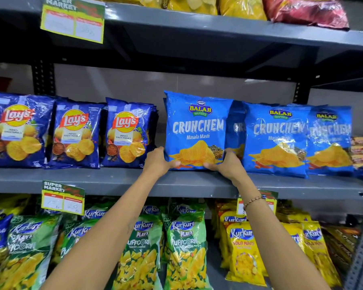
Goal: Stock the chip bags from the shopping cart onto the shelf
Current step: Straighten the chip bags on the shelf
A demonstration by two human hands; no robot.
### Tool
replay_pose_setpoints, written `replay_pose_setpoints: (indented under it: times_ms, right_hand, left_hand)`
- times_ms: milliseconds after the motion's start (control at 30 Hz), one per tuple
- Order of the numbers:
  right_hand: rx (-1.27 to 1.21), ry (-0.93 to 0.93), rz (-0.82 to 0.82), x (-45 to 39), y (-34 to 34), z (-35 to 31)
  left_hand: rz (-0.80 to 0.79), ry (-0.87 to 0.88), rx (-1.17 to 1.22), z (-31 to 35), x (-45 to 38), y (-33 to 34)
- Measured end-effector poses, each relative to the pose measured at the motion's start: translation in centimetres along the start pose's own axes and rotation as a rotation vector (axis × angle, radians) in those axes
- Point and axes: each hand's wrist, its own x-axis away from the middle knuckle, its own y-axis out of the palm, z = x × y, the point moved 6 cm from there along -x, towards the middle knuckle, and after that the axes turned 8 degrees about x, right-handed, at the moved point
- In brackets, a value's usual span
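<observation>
A light blue Balaji Crunchem chip bag [197, 126] stands upright on the grey middle shelf [105, 181]. My left hand [158, 162] grips its lower left corner, and my right hand [224, 164] grips its lower right corner. More Crunchem bags [277, 139] stand in a row just to its right, one partly hidden behind it. The shopping cart is out of view.
Three rows of dark blue Lay's bags [76, 132] fill the shelf's left part, with a narrow gap before the held bag. Green and yellow Kurkure bags [184, 252] stand on the shelf below. Price tags [62, 199] hang from the shelf edges. Yellow and red bags lie on the top shelf.
</observation>
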Motion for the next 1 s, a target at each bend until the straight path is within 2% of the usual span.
replay_pose_setpoints:
  times_ms: [167,267,367,433,567,667,733,867,1000]
  right_hand:
    - [-0.004,-0.013,-0.027,0.1,0.0,0.2]
    - [-0.005,-0.053,-0.005,0.6,-0.7,0.2]
    - [-0.069,-0.094,0.064,1.3,-2.8,0.2]
    - [-0.092,-0.118,0.137,1.8,-5.0,0.4]
    - [-0.150,-0.107,0.372,2.5,-10.7,2.7]
    - [-0.116,-0.020,0.603,3.0,-15.1,6.3]
    - [-0.057,0.055,0.666,2.9,-17.2,9.0]
    - [0.040,0.155,0.481,1.2,-18.2,13.2]
    - [-0.014,0.189,0.264,-0.1,-17.4,15.2]
  left_hand:
    - [-0.006,-0.043,-0.078,-0.1,0.5,0.2]
    - [0.156,-0.019,-0.177,0.4,2.0,-0.1]
    - [0.363,0.105,-0.162,2.1,3.6,-0.4]
    - [0.380,0.201,-0.093,3.8,3.9,0.1]
    - [0.161,0.364,0.066,7.9,3.4,4.0]
    - [0.008,0.372,0.130,10.6,2.4,7.9]
    - [-0.126,0.362,0.139,12.2,1.7,11.1]
    - [-0.342,0.245,0.053,14.0,0.6,16.5]
    - [-0.447,0.092,-0.036,13.9,-0.4,19.3]
